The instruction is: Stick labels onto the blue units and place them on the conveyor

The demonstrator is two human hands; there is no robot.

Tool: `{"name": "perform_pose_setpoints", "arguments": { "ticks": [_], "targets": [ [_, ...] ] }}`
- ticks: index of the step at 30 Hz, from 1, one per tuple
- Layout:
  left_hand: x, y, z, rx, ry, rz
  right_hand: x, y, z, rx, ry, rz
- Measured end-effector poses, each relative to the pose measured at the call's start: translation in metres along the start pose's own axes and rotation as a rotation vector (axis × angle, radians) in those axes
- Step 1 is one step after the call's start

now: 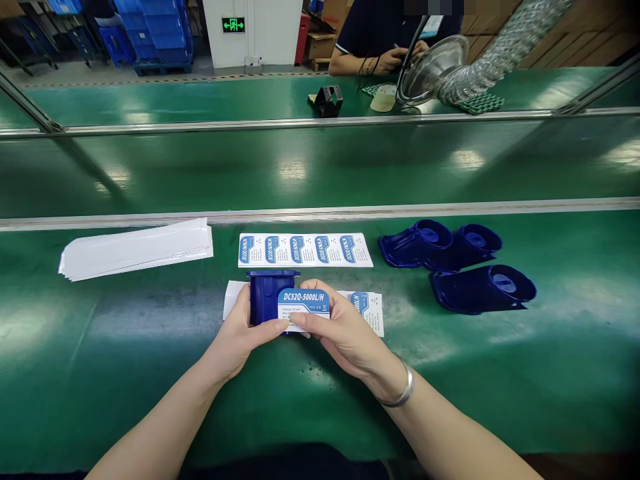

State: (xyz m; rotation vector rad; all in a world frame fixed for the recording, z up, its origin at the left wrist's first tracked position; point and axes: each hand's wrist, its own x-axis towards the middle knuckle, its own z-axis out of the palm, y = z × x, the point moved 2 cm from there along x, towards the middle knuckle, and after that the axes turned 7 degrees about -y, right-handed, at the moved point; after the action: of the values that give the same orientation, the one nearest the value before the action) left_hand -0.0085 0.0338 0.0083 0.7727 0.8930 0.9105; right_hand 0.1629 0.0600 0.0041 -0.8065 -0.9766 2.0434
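Looking down on a green counter (130, 373), shiny and with lamp reflections, crossed by a pale strip (300, 217) and, farther away, by a metal bar (280, 125); seen in the room behind, one white wall (270, 40) with one exit sign (233, 25), stacked blue crates (157, 33) and one blue stool (117, 43); across the metal bar, one other person (395, 23), with both hands near a metal hood (433, 70) on a silver hose (505, 50); on that far side also, one black object (328, 101).

Placed at the left of the near surface, one pile of white sheets (135, 250), not possible to count; in the middle, one label strip (305, 250) with five blue-and-white labels; at the right, three dark blue parts (483, 290), two touching or overlapping at the back, one in front.

Holding one dark blue holder (261, 300) above the lower label sheet (369, 310), with the left hand (233, 340) in closed grip around its left side; pinching one loose label (303, 305) by the right hand (345, 333), grip closed, over the right part of the holder; cannot tell if stuck; covering the middle of the lower label sheet, so impossible to count its labels; wearing one bracelet (401, 390) on the right wrist.
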Motion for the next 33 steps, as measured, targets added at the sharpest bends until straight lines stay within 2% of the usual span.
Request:
{"name": "perform_pose_setpoints", "arguments": {
  "ticks": [11,13,17,19,26,28,33],
  "targets": [
    [0.0,-0.002,0.0,0.029,-0.019,0.038,0.0,0.002,0.0,0.035,-0.011,-0.01],
    [0.001,-0.003,0.001,0.001,0.016,0.04,-0.001,0.004,0.001,0.008,-0.012,-0.011],
    [0.003,-0.008,0.002,-0.064,0.186,0.042,-0.003,0.01,0.008,-0.066,-0.046,-0.049],
    [0.003,-0.009,0.003,-0.093,0.21,0.037,-0.003,0.012,0.01,-0.082,-0.053,-0.072],
    [-0.004,-0.006,0.009,-0.174,0.03,0.047,0.002,0.0,0.003,-0.035,-0.049,-0.129],
    [-0.005,-0.007,0.01,-0.181,0.017,0.075,0.002,-0.003,0.002,-0.076,-0.06,-0.155],
    [-0.004,-0.012,0.006,-0.233,0.148,0.091,0.0,-0.01,-0.002,-0.355,0.031,-0.279]
  ]
}}
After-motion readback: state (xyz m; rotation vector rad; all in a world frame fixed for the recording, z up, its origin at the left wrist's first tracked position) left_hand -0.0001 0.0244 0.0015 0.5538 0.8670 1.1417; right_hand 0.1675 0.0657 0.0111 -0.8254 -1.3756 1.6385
